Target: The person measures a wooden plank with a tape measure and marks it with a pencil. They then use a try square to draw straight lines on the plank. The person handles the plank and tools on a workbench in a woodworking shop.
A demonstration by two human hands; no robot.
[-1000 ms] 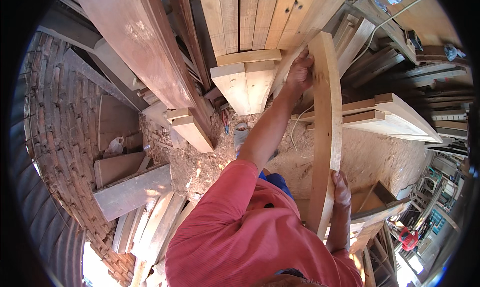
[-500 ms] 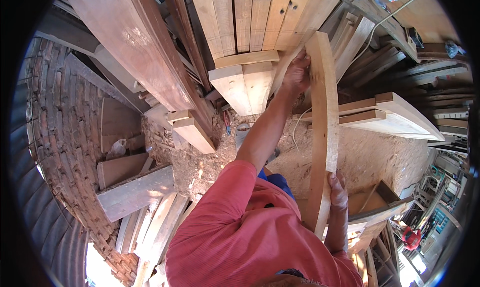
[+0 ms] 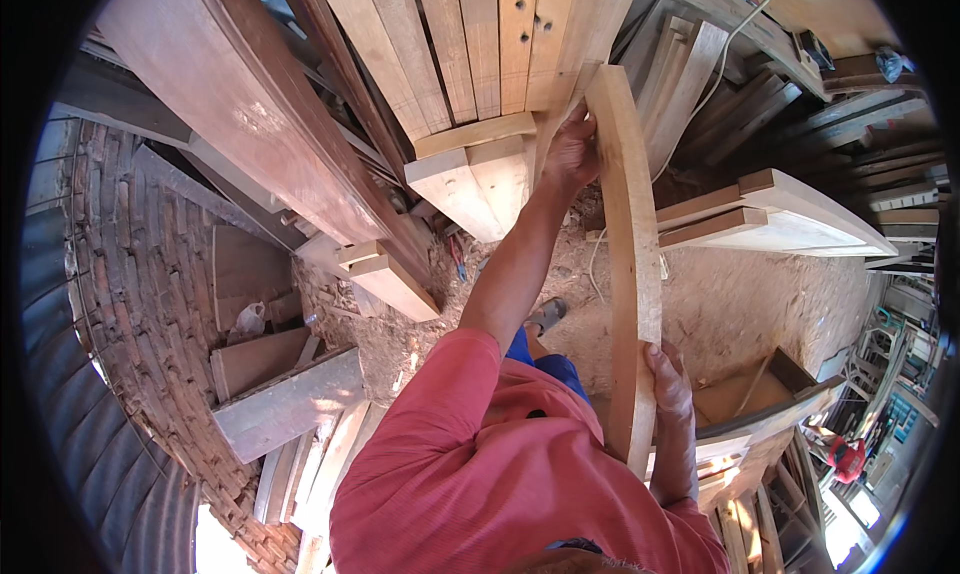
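A long pale wooden board [image 3: 635, 264] runs lengthwise before me, its near end close to my red shirt. My left hand [image 3: 574, 146] is closed around the board's far part, gripping from its left side with the arm stretched out. Lower down, my right hand [image 3: 669, 379] grips the right edge, its thumb against the wood and the other fingers partly hidden. Just beyond the far end lies a bench of pale planks [image 3: 490, 49], with a short curved strip [image 3: 475, 135] across its near end.
To the right, pale boards [image 3: 775, 214] jut out above the dusty floor [image 3: 740, 304]. A big reddish-brown plank [image 3: 250, 104] leans at the left, near a brick wall [image 3: 130, 274]. Pliers [image 3: 457, 257] lie on the ground. A wooden box [image 3: 770, 394] stands at lower right.
The view has turned slightly, so bench and board sit further left in the picture. My shod foot now shows more on the floor. Both hands keep their hold on the board.
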